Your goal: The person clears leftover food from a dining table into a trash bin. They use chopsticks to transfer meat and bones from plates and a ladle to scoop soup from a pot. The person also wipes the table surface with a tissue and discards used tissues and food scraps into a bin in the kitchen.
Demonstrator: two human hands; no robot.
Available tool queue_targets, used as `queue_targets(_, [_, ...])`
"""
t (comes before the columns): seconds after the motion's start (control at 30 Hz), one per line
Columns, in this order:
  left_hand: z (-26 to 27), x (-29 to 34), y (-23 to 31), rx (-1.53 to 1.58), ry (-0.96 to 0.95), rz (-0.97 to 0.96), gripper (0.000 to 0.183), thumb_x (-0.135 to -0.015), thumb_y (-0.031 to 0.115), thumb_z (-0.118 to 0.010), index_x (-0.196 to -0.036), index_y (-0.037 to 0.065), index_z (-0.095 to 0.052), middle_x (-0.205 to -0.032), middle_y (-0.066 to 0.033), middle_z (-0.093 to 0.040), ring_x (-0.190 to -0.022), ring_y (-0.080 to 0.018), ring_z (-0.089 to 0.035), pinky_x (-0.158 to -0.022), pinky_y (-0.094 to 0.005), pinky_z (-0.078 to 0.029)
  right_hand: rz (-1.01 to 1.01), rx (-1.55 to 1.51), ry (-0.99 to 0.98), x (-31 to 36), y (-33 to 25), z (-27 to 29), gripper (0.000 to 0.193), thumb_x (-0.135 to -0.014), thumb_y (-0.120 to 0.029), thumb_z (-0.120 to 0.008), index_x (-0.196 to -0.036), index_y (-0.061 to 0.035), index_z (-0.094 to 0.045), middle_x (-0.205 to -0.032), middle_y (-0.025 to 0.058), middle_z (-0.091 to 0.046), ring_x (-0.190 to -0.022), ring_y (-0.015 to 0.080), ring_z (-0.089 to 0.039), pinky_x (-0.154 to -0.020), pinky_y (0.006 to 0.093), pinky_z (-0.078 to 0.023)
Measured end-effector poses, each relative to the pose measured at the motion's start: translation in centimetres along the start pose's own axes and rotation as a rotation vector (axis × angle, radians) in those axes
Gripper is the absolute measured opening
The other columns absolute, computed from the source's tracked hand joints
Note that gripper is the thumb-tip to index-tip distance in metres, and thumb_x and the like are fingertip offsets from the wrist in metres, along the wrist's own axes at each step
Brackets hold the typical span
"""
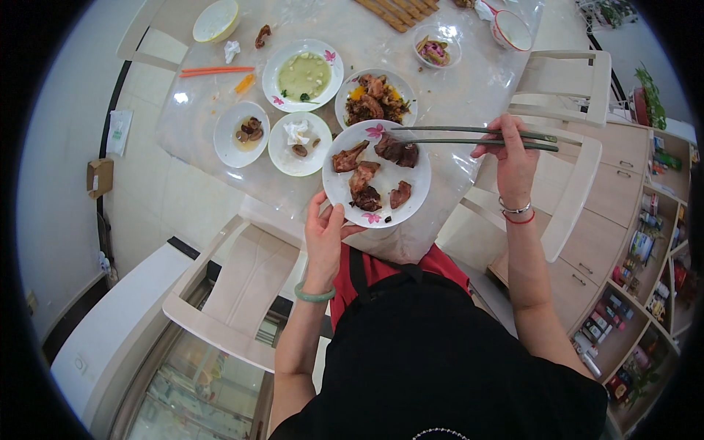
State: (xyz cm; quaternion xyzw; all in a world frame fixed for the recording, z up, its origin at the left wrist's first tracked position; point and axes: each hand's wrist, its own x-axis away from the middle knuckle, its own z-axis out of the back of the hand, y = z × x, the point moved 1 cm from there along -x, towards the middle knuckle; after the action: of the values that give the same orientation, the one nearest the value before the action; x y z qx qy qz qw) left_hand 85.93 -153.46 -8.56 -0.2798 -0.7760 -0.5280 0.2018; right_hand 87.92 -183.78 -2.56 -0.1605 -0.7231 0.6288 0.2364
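A pale wall [55, 139] curves down the left side, with a dark strip along its foot, above a light tiled floor [172, 174]. Bright glare spots the glossy clear cover of the white table [462, 95]. A cream chair [253, 268] stands at lower left; at right, pale drawers [590, 231] adjoin crowded open shelves [612, 312], near a green plant [650, 92]

Home, probably — dining table [477, 84] (chairs [253, 275] alongside)

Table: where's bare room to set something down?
Bare patches lie between the clear bowl and the dark chopsticks, and between the table's left edge and the bowl below the orange chopsticks. Crowded: the middle, around the soup plate and handheld plate.
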Motion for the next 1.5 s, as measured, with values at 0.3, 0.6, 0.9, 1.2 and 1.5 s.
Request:
queue_targets(0.3, [-0.5, 0.2, 0.5, 0.040, 0.006, -0.038, 0.035, -0.099, 0.009, -0.047, -0.132, 0.001, -0.037, -0.113, -0.0169, -0.062, -0.095, -0.0244, -0.066, -0.075, -0.0384, -0.061, -0.098, -0.010, -0.043, 0.6, 0.5, 0.8, 0.034, -0.098, -0.029, -0.054, -0.081, 0.0000, -0.057, -0.071, 0.0060, -0.059, -0.052, 0.0190, -0.062, -0.047, 0.0297, -0.053])
queue_targets(0.6, [-0.8, 0.3, 0.8, 0.032, 0.003, -0.035, 0.031, -0.099, 0.009, -0.047, -0.128, 0.000, -0.039, -0.113, -0.0184, -0.062, -0.099, -0.0264, -0.065, -0.076, -0.0415, -0.061, -0.081, 0.002, -0.038, 1.1, -0.3, 0.7, 0.034, -0.099, -0.028, -0.053, -0.083, 0.0016, -0.058, -0.072, 0.0075, -0.059, -0.054, 0.0189, -0.062, -0.048, 0.0295, -0.053])
queue_targets(0.9, [-0.5, 0.3, 0.6, -0.004, -0.020, -0.007, 0.031, -0.099, 0.008, -0.047, -0.128, 0.001, -0.040, -0.113, -0.0170, -0.062, -0.094, -0.0235, -0.067, -0.074, -0.0364, -0.061, -0.103, 0.068, -0.026, 0.9, 0.6, -1.4, 0.034, -0.100, -0.032, -0.051, -0.087, -0.0008, -0.057, -0.068, 0.0065, -0.057, -0.054, 0.0170, -0.061, -0.053, 0.0324, -0.056])
queue_targets(1.2, [-0.2, 0.5, 0.6, -0.016, -0.020, 0.005, 0.030, -0.099, 0.009, -0.047, -0.128, 0.002, -0.041, -0.112, -0.0160, -0.063, -0.093, -0.0223, -0.067, -0.073, -0.0343, -0.061, -0.217, -0.091, 0.028, 0.3, 1.6, -0.5, 0.035, -0.098, -0.032, -0.053, -0.082, -0.0020, -0.054, -0.067, 0.0071, -0.058, -0.053, 0.0184, -0.063, -0.050, 0.0335, -0.056])
queue_targets(1.5, [-0.8, 0.5, 0.7, -0.038, -0.031, -0.006, 0.032, -0.099, 0.007, -0.047, -0.129, 0.002, -0.040, -0.117, -0.0158, -0.061, -0.094, -0.0201, -0.066, -0.072, -0.0319, -0.060, -0.100, 0.006, -0.049, 2.1, -0.5, -2.4, 0.030, -0.098, -0.026, -0.054, -0.089, 0.0019, -0.060, -0.070, 0.0077, -0.058, -0.054, 0.0177, -0.063, -0.049, 0.0300, -0.054])
